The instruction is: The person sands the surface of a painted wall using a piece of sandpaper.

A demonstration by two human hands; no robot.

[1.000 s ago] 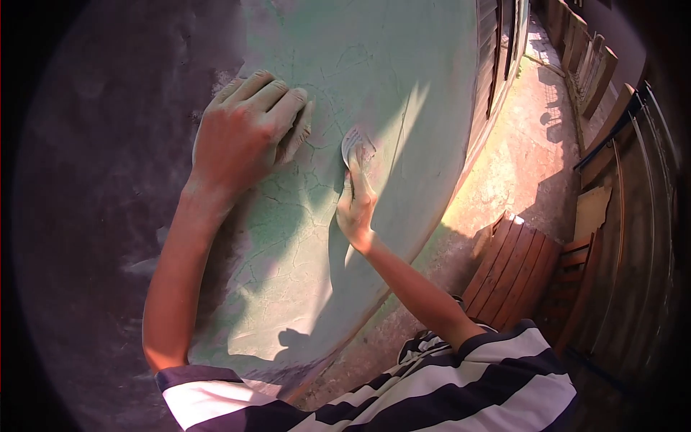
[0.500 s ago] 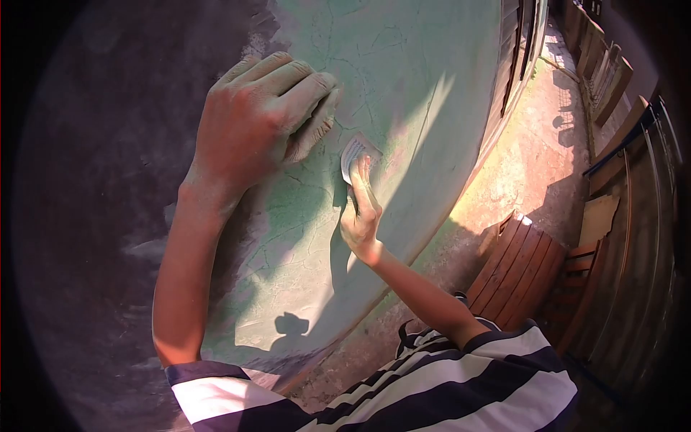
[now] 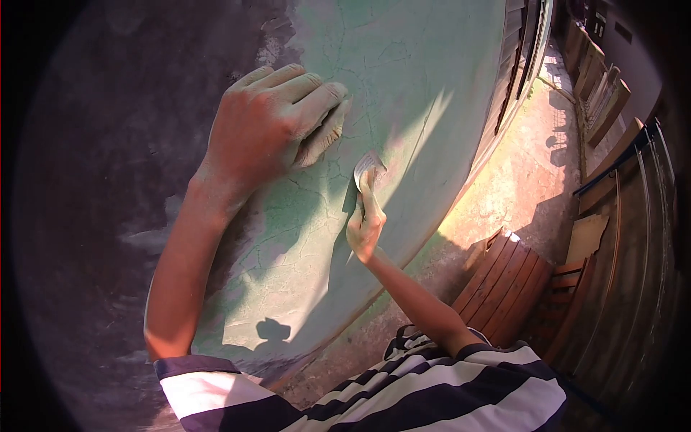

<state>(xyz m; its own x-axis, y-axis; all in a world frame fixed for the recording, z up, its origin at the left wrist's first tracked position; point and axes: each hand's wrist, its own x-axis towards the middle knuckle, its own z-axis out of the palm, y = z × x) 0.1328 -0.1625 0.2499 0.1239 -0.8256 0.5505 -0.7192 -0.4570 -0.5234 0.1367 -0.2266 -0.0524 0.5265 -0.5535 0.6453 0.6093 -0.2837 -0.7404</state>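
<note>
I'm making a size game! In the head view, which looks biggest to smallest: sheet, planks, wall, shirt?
1. Wall
2. Shirt
3. Planks
4. Sheet

That's how they look here; the shirt is near the camera, so its real size against the planks is unsure.

Wall (image 3: 432,61), one: before me. My left fingers (image 3: 314,105): in front of it, farther up. My right fingers (image 3: 368,190): rightward, lower. Sheet (image 3: 366,163), one: in the latter, at the wall. Ground (image 3: 529,169): right of wall. Bench (image 3: 498,284), one: on that ground.
</note>
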